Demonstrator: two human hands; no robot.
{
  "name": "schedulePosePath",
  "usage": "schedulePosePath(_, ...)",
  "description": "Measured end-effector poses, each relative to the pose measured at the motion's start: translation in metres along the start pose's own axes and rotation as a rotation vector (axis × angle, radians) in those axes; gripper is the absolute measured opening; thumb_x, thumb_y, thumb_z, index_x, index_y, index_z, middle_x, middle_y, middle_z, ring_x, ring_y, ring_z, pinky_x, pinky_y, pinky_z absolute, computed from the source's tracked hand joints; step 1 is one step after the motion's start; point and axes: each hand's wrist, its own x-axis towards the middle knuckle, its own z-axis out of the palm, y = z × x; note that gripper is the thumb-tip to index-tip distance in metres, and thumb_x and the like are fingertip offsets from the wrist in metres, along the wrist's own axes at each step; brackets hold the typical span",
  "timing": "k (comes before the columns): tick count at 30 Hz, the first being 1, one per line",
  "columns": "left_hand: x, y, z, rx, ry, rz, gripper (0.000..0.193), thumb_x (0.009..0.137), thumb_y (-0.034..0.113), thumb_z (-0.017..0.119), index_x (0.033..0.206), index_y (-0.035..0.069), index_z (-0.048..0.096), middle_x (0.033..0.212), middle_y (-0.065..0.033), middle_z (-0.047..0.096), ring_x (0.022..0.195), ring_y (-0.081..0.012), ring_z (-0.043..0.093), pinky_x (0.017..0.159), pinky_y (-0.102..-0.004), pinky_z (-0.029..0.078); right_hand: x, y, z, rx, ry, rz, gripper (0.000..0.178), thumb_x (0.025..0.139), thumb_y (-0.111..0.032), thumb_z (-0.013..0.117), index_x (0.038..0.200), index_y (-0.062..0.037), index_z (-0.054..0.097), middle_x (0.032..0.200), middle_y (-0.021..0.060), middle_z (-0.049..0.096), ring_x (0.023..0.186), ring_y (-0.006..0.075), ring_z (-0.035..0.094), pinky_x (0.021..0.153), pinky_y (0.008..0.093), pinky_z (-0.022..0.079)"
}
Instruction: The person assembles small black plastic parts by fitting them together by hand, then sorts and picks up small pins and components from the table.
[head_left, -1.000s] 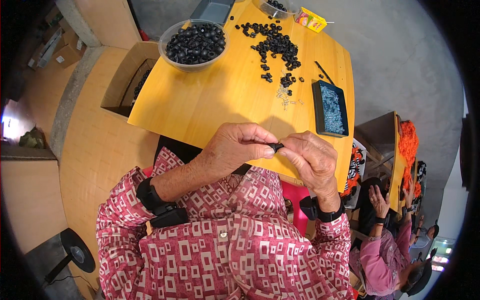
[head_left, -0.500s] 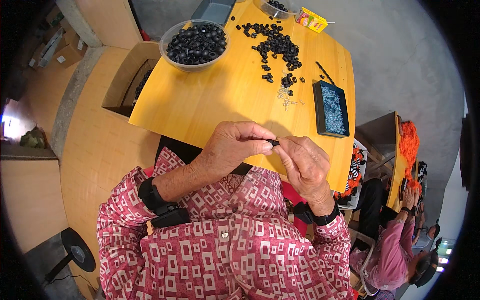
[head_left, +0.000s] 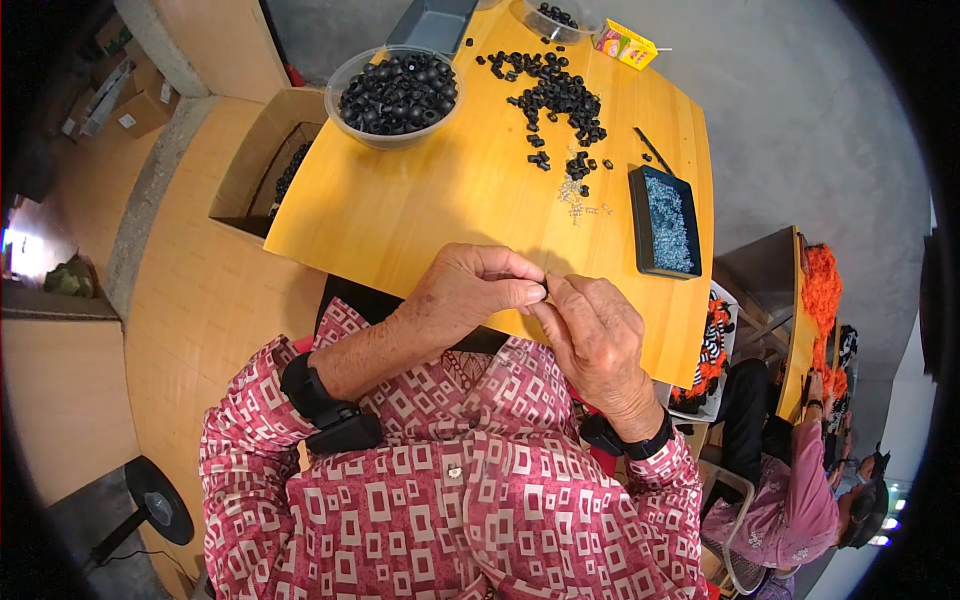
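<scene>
Black and largely hidden, a small, hard-looking piece (head_left: pixel 545 291) is pinched between the closed fingertips of the bare left hand (head_left: pixel 462 288) and the bare right hand (head_left: pixel 600 325), above the near edge of the yellow wooden table (head_left: pixel 400 205). A firm left pinch, with the right working gently in line, would likely guard against losing it over that edge.

Pink shirt (head_left: pixel 400 530), pale squares everywhere! The desk (head_left: pixel 480 190) glows yellow, the tray (head_left: pixel 643 225) is black, its bits (head_left: pixel 670 220) pale blue, the held part (head_left: pixel 545 290) dark.
</scene>
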Motion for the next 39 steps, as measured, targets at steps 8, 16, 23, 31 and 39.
schedulePosePath(8, 0.003, -0.008, 0.005, -0.096, 0.032, 0.024, 0.018, 0.088, 0.009, 0.064, 0.102, -0.002, 0.068, 0.097, -0.005, 0.068, 0.091, -0.0099, 0.06, 0.085, -0.0247, 0.048, 0.0, 0.001, 0.007, 0.126, 0.055, 0.097, 0.033, 0.073, -0.004, 0.076, 0.103, 0.0029, 0.064, 0.086, 0.0142, 0.063, 0.076, 0.0282, 0.063, 0.068, 0.0362, 0.052)
schedulePosePath(16, 0.005, -0.005, 0.002, -0.009, 0.026, -0.063, 0.018, 0.088, 0.01, 0.064, 0.1, -0.002, 0.068, 0.096, -0.005, 0.068, 0.09, -0.0096, 0.06, 0.083, -0.0241, 0.048, -0.002, 0.0, 0.009, 0.088, 0.026, 0.133, 0.03, 0.073, -0.005, 0.077, 0.1, 0.0014, 0.065, 0.082, 0.0123, 0.063, 0.071, 0.0281, 0.063, 0.064, 0.0344, 0.052)
schedulePosePath(23, 0.003, 0.003, 0.003, -0.108, -0.046, -0.041, 0.022, 0.09, 0.014, 0.063, 0.101, -0.005, 0.066, 0.093, -0.0072, 0.068, 0.086, -0.0131, 0.065, 0.081, -0.0249, 0.05, 0.002, 0.018, -0.01, 0.29, -0.046, 0.123, 0.03, 0.075, -0.001, 0.073, 0.104, -0.0004, 0.067, 0.083, 0.0124, 0.063, 0.075, 0.0275, 0.064, 0.066, 0.034, 0.052)
schedulePosePath(31, 0.002, 0.003, 0.009, -0.129, -0.021, -0.041, 0.023, 0.091, 0.01, 0.061, 0.105, -0.007, 0.063, 0.095, -0.0101, 0.068, 0.089, -0.0163, 0.067, 0.083, -0.0256, 0.051, -0.003, 0.016, -0.006, 0.318, 0.002, 0.179, 0.025, 0.075, 0.001, 0.072, 0.1, 0.0006, 0.069, 0.084, 0.0136, 0.064, 0.077, 0.0273, 0.064, 0.067, 0.0336, 0.052)
schedulePosePath(39, -0.002, 0.002, 0.006, -0.213, -0.048, 0.018, 0.024, 0.09, 0.007, 0.062, 0.109, -0.007, 0.062, 0.096, -0.0118, 0.068, 0.091, -0.0177, 0.067, 0.082, -0.025, 0.052, 0.0, 0.013, -0.009, 0.365, 0.053, 0.163, 0.018, 0.074, 0.003, 0.072, 0.091, 0.0011, 0.068, 0.084, 0.012, 0.065, 0.075, 0.0239, 0.064, 0.065, 0.032, 0.051)
